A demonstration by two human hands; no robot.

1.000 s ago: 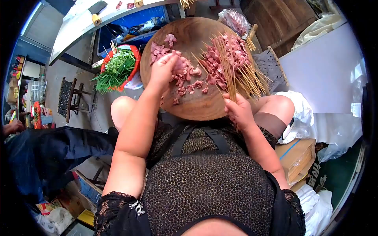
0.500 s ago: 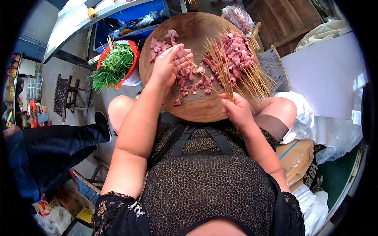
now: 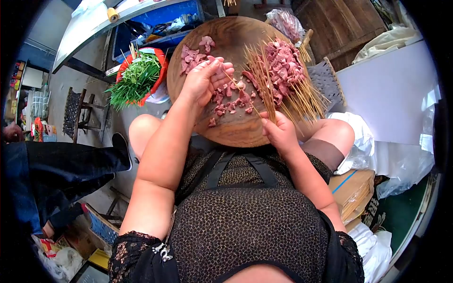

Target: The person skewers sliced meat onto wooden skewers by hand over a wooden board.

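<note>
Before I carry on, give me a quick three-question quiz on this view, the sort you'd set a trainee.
1. Multiple choice: what is the person's right hand gripping?
a) a knife
b) a bunch of thin sticks
c) a folded cloth

2. True or false: the cut greens lie on the round wooden board.

3. Short answer: which meat is nearer the left hand, the loose pieces or the skewered pile?

Key:
1. b
2. False; they sit in red plastic, off the board.
3. The loose pieces; the skewered pile is on the board's right side.
</note>
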